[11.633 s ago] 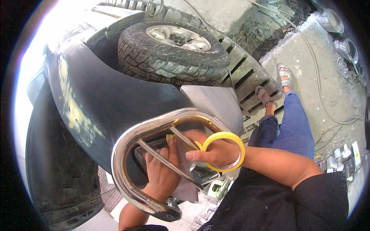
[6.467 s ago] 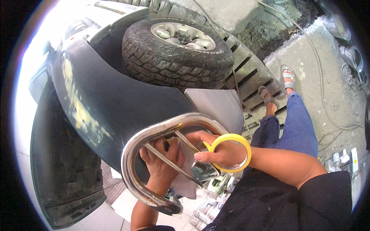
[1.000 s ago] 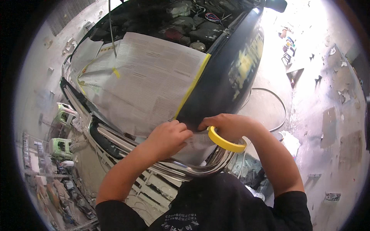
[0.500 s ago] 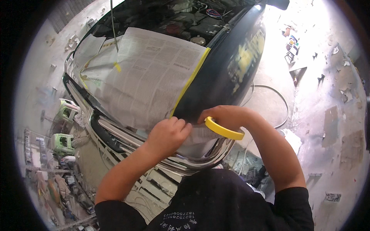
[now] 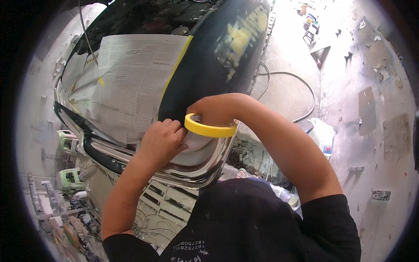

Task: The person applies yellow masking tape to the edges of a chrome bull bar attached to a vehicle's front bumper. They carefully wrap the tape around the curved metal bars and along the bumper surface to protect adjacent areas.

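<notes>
Sheets of newspaper (image 5: pixel 131 74) cover the front of a dark car, with a strip of yellow masking tape (image 5: pixel 178 65) along their right edge beside the dark fender (image 5: pixel 198 72). My left hand (image 5: pixel 161 142) is closed at the lower end of that edge, its fingers curled; whatever they pinch is hidden. Close to its right, my right hand (image 5: pixel 214 109) bends down over the fender's front corner, holding a roll of yellow masking tape (image 5: pixel 210 131). The ring sits about this hand, and my fingertips are out of sight behind it. More newspaper shows below the roll.
Chrome trim (image 5: pixel 196 177) curves round the car's front. Pale yellow filler patches (image 5: pixel 240 37) mark the fender. Green stools (image 5: pixel 70 179) stand at left, a slatted pallet (image 5: pixel 170 203) lies below, and a hose (image 5: pixel 312 94) loops over the floor at right.
The view has shifted, so the car sits further left and higher. My right hand has drawn nearer to my left, the tape roll now beside the left fingers.
</notes>
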### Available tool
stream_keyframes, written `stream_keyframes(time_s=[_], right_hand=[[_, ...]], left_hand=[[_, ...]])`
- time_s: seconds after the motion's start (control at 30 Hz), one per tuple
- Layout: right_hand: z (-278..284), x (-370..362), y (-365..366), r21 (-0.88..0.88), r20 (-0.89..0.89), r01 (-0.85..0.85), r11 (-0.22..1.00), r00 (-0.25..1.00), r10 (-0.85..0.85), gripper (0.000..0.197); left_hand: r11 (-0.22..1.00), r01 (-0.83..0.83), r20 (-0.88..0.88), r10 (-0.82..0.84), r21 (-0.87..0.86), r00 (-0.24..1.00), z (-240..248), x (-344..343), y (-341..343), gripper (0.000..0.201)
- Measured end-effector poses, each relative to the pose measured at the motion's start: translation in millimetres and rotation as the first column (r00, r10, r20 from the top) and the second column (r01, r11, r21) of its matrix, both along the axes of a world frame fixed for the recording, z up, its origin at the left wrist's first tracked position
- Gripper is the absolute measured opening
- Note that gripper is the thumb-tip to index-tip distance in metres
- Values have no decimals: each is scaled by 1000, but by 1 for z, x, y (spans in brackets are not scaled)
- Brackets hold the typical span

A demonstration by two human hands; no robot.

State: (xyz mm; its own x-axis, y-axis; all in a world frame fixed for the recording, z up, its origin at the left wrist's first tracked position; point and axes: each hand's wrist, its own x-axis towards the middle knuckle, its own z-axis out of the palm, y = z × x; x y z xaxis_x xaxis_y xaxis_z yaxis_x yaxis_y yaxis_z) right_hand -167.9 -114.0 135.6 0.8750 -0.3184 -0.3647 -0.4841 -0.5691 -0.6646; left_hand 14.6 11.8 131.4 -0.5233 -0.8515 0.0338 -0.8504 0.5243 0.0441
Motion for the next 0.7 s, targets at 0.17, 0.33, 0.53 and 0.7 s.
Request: stream_keyframes(time_s=[0.17, 0.33, 0.53, 0.7], right_hand=[[3, -6, 1, -30, 12, 50, 998, 999, -50, 44], [11, -22, 8, -61, 84, 104, 993, 992, -99, 42], [30, -28, 26, -174, 112, -12, 985, 993, 32, 48], [18, -9, 45, -396, 78, -50, 917, 993, 88, 36]], left_hand=[[999, -34, -3, 34, 8, 999, -7, -5, -2, 21], [999, -36, -40, 37, 41, 998, -12, 6, -3, 23], [980, -122, -137, 144, 155, 980, -11, 6, -5, 15], [967, -172, -175, 205, 187, 963, -14, 8, -7, 15]])
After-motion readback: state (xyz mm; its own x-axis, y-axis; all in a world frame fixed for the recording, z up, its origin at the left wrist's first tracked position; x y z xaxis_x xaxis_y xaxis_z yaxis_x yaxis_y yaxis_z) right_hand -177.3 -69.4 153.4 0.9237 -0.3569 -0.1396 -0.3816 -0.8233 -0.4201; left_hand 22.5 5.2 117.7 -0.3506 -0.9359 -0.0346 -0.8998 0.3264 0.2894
